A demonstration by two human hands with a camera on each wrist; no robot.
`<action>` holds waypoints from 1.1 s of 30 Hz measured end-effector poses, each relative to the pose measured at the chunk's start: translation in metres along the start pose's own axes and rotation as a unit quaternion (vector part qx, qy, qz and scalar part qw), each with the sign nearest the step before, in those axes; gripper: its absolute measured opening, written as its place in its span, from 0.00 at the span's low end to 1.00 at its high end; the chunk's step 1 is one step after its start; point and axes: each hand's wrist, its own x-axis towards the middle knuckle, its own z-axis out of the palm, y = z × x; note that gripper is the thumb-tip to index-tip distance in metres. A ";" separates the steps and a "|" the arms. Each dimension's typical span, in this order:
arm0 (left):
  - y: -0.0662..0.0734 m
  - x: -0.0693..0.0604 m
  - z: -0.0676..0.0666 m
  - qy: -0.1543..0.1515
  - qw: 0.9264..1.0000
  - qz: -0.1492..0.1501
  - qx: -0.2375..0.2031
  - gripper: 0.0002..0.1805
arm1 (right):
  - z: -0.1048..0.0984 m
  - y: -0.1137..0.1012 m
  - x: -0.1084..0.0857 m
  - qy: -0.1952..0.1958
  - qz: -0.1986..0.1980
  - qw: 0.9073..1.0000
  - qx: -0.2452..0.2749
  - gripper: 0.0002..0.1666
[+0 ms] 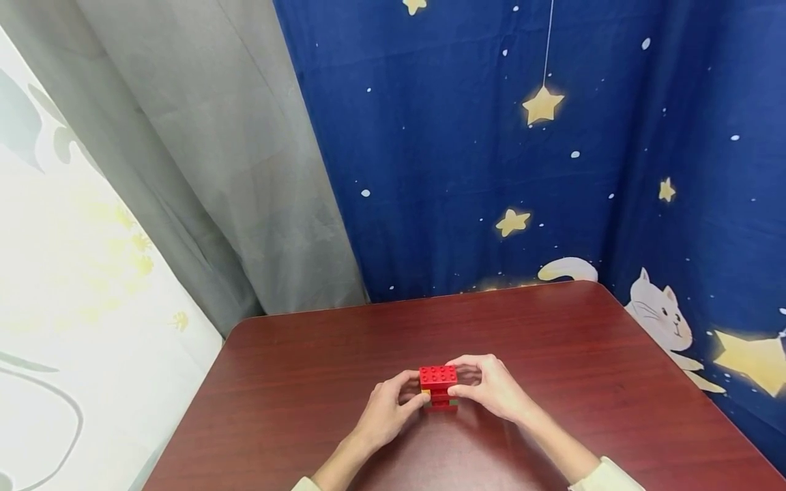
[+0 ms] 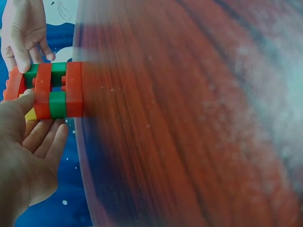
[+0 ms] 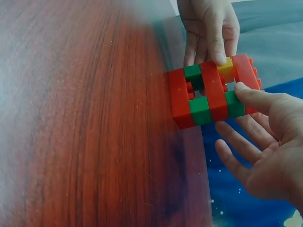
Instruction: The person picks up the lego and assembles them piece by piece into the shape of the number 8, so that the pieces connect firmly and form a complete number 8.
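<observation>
A small tower of toy building bricks stands on the table between both hands. Its top is a red studded brick (image 1: 439, 374); red bricks also form the middle layer (image 3: 214, 92) and the base (image 3: 180, 99). Between the lower red layers sit green bricks (image 2: 57, 105), with gaps between them. Higher up are a yellow brick (image 3: 226, 71) on the left side and another green brick (image 3: 235, 105) on the right. My left hand (image 1: 383, 412) pinches the tower at the yellow brick, thumb on the near face. My right hand (image 1: 494, 389) pinches the opposite side by the upper green brick.
The dark red-brown wooden table (image 1: 319, 354) has rounded far corners. Beyond it hang a grey curtain (image 1: 202, 150) and a blue curtain (image 1: 442, 157) printed with stars and a white cat. A pale patterned cloth (image 1: 74, 286) is at the left.
</observation>
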 end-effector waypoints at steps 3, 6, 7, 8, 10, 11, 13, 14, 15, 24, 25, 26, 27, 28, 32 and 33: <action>0.000 0.000 0.000 -0.001 1.000 0.000 0.004 0.20 | -0.001 0.000 0.000 -0.006 0.001 1.000 0.001 0.22; 0.000 0.000 -0.001 -0.003 1.000 0.002 0.003 0.23 | -0.001 0.000 -0.001 -0.012 -0.003 1.000 -0.008 0.22; 0.000 0.000 -0.002 -0.001 1.000 0.005 0.003 0.24 | -0.001 0.001 -0.001 -0.014 -0.004 1.000 -0.016 0.22; 0.000 0.000 -0.002 0.001 1.000 0.007 0.004 0.25 | 0.000 0.001 -0.001 -0.018 -0.005 1.000 -0.024 0.22; 0.000 0.000 -0.004 0.004 1.000 0.014 0.001 0.28 | 0.001 0.003 -0.002 -0.026 -0.006 0.999 -0.034 0.24; 0.000 0.000 -0.004 0.006 1.000 0.019 0.001 0.29 | 0.002 0.004 -0.003 -0.029 -0.007 0.999 -0.040 0.26; 0.000 0.000 -0.006 0.010 1.000 0.029 -0.003 0.31 | 0.003 0.005 -0.005 -0.031 -0.009 0.999 -0.043 0.30; 0.000 0.000 -0.007 0.011 0.999 0.035 -0.005 0.31 | 0.004 0.005 -0.006 -0.028 -0.012 0.999 -0.040 0.32; 0.001 0.001 -0.007 0.013 0.999 0.042 -0.009 0.32 | 0.004 0.006 -0.006 -0.022 -0.015 0.999 -0.037 0.34; 0.007 0.005 -0.014 0.048 0.996 0.073 -0.009 0.30 | 0.001 0.001 -0.005 0.039 -0.062 0.997 -0.028 0.35; 0.008 0.005 -0.014 0.051 0.996 0.069 -0.003 0.29 | 0.001 0.000 -0.004 0.041 -0.066 0.997 -0.028 0.34; 0.008 0.005 -0.015 0.054 0.996 0.067 0.003 0.29 | 0.001 -0.001 -0.004 0.042 -0.065 0.997 -0.029 0.34; 0.009 0.005 -0.015 0.056 0.996 0.067 0.008 0.28 | 0.000 -0.001 -0.004 0.042 -0.066 0.996 -0.031 0.33; 0.009 0.005 -0.015 0.058 0.996 0.066 0.009 0.27 | 0.000 -0.002 -0.004 0.042 -0.064 0.997 -0.031 0.32; 0.009 0.006 -0.015 0.067 0.994 0.078 0.021 0.24 | 0.000 -0.004 -0.003 0.032 -0.055 0.998 -0.030 0.29; 0.009 0.006 -0.015 0.070 0.994 0.081 0.024 0.23 | -0.001 -0.005 -0.004 0.029 -0.053 0.998 -0.030 0.29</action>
